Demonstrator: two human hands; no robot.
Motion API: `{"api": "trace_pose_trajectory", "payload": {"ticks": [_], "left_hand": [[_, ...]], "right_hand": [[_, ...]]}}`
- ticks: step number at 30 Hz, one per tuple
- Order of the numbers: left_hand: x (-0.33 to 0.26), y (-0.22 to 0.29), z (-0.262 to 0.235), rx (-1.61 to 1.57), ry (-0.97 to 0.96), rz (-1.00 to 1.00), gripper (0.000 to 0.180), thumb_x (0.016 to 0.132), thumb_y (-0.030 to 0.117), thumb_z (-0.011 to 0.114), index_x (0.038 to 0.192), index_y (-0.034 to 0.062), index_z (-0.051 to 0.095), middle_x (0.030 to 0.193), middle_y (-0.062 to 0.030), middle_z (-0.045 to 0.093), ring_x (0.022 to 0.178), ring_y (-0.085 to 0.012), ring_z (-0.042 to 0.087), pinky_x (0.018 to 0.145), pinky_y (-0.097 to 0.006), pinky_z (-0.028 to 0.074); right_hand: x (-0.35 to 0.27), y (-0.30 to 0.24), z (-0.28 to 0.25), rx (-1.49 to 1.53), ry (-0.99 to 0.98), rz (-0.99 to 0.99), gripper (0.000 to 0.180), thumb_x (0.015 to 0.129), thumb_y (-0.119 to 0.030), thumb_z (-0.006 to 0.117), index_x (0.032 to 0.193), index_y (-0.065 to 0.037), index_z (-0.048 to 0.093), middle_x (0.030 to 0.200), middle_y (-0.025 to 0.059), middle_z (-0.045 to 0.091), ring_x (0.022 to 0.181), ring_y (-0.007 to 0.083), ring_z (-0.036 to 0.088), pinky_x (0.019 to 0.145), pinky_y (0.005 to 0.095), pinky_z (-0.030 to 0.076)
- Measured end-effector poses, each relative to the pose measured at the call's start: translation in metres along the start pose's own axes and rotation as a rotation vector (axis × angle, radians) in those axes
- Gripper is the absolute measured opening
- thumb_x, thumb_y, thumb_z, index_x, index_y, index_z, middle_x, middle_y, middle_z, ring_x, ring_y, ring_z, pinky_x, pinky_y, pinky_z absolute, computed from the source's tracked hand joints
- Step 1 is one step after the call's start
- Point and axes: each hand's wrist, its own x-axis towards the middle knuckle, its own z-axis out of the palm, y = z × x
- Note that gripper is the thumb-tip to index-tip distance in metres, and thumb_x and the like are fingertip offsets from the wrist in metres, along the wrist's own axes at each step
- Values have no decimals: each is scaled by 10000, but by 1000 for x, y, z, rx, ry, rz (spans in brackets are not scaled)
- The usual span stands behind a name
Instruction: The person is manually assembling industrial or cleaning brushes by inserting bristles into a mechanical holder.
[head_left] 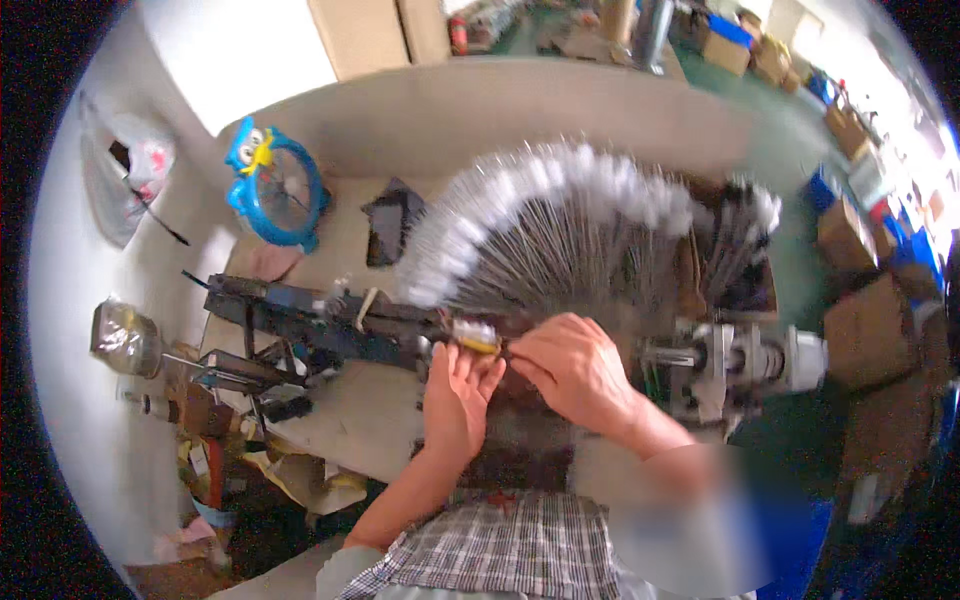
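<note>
My left hand (458,405) is palm up, its fingers a little apart, with the tips just under a small white and yellow block (476,337) on a dark machine (330,318). Nothing shows clearly in that hand. To the right of the block, my right hand (572,368) has thumb and fingers pinched together; whatever is between them is too small to tell. Beyond both hands, many thin metal stems with white tufted ends, like wire brushes (560,215), lie spread in a fan.
A blue cartoon-shaped fan (283,190) stands at the back left beside a dark flat object (385,225). Metal machine parts (725,360) are at my right. A second bundle of brushes (740,235) lies at the far right. Cardboard boxes (875,330) stand beyond the table.
</note>
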Motion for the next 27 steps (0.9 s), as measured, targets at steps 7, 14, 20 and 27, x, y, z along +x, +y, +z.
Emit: {"api": "trace_pose_trajectory", "payload": {"ticks": [7, 14, 20, 27], "left_hand": [[-10, 15, -72, 404, 104, -106, 293, 933, 213, 456, 1151, 24, 510, 1104, -89, 575, 1011, -195, 563, 888, -360, 454], [-55, 162, -358, -44, 251, 182, 302, 847, 365, 592, 964, 86, 601, 873, -26, 614, 761, -152, 579, 660, -280, 474], [-59, 201, -305, 186, 974, 524, 423, 841, 445, 586, 1032, 67, 571, 862, -46, 609, 698, -147, 574, 580, -256, 464], [-54, 141, -271, 482, 1060, 540, 346, 865, 391, 542, 887, 47, 570, 835, -46, 601, 702, -155, 545, 614, -277, 419]], "right_hand": [[-58, 19, -4, 104, -99, 164, 154, 756, -121, 664, 898, -63, 656, 794, 95, 641, 714, 284, 616, 615, 370, 497], [-129, 31, 11, -177, -498, 413, 195, 799, -131, 584, 988, -105, 625, 863, 93, 618, 765, 296, 615, 633, 401, 503], [-115, 20, -12, -289, -528, 404, 274, 757, -58, 536, 1016, -125, 591, 915, 81, 575, 813, 301, 598, 637, 407, 498], [-123, 22, -8, -322, -546, 504, 269, 755, -32, 531, 1007, -102, 590, 950, 101, 569, 830, 315, 596, 667, 413, 499]]}}
